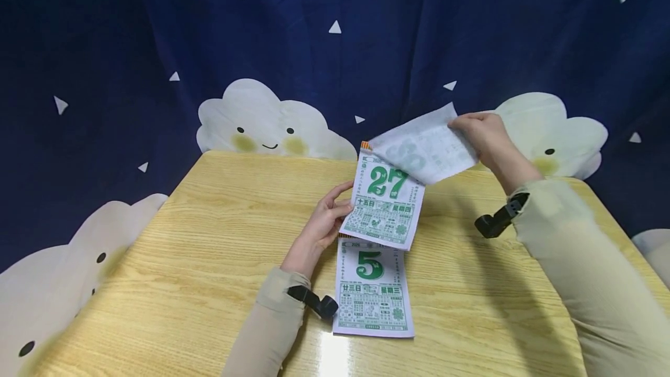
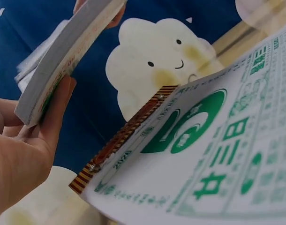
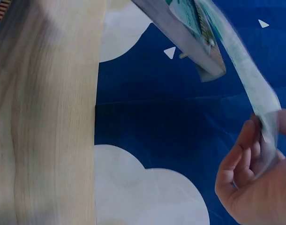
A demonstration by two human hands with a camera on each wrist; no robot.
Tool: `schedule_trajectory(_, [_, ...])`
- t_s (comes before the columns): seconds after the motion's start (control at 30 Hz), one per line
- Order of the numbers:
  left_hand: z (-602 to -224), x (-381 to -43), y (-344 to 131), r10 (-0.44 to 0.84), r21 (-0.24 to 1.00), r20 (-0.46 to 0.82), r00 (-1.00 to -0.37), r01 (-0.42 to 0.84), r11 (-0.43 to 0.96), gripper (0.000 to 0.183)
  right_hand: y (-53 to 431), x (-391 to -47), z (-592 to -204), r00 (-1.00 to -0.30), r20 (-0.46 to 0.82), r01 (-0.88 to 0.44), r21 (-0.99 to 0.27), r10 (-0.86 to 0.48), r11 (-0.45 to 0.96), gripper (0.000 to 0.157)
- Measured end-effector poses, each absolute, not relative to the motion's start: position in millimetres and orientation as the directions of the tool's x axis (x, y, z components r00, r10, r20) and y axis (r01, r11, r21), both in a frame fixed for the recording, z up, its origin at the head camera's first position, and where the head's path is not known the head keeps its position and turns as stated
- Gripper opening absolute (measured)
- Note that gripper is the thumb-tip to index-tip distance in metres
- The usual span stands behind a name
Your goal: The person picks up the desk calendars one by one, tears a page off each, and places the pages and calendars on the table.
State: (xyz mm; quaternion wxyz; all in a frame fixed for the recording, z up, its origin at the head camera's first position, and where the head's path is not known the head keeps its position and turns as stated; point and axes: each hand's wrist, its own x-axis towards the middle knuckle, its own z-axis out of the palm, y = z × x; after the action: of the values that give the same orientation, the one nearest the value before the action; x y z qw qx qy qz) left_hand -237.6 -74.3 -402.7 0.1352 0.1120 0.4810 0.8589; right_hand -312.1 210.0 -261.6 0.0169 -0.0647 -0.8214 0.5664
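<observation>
My left hand (image 1: 325,219) grips a thick tear-off calendar (image 1: 384,208) by its left edge, thumb on the front page with a green 27. In the left wrist view the fingers go behind the pad (image 2: 63,61), which is raised and tilted. Up and to the right, my right hand (image 1: 484,135) pinches the corner of a thin sheet (image 1: 426,144), pulled diagonally across the pad's top. The sheet still meets the pad near its orange-striped binding (image 1: 365,145). In the right wrist view the sheet (image 3: 248,79) curves from the pad to thumb and fingers.
A second calendar (image 1: 373,290) showing a green 5 lies on the wooden table (image 1: 251,220), just below the held one and partly overlapped by it. A dark blue curtain (image 1: 293,28) with clouds and triangles hangs behind the table. Each wrist wears a black camera (image 1: 499,219).
</observation>
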Motion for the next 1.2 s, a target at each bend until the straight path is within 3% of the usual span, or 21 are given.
schedule_trajectory(0.2, [-402.5,-237.8,-77.6,0.328,0.861,0.056,-0.943,-0.120,-0.494,0.048,220.5,-305.6,-259.7,-0.988,-0.101,0.134,-0.943,0.120,0.303,0.041])
schedule_trajectory(0.43, [-401.9,-239.5,-78.1,0.297,0.874,0.040,-0.954,-0.110,-0.474,0.047,225.9,-308.3,-260.5,-0.987,-0.055,0.120,-0.881,0.153,0.459,0.057])
schedule_trajectory(0.67, [-402.8,-242.5,-87.6,0.239,0.851,0.042,-0.970,-0.090,-0.517,0.049,245.0,-311.0,-255.6,-0.959,-0.075,0.170,-0.924,0.272,0.343,0.048])
schedule_trajectory(0.87, [-403.1,-244.5,-91.6,0.242,0.850,0.053,-0.969,-0.083,-0.520,0.050,251.7,-308.8,-256.4,-0.965,-0.087,0.163,-0.938,0.247,0.307,0.058])
schedule_trajectory(1.2, [-405.9,-247.0,-101.3,0.204,0.847,0.023,-0.979,-0.089,-0.524,0.051,282.7,-310.4,-257.0,-0.939,-0.052,0.117,-0.978,0.341,0.173,0.047])
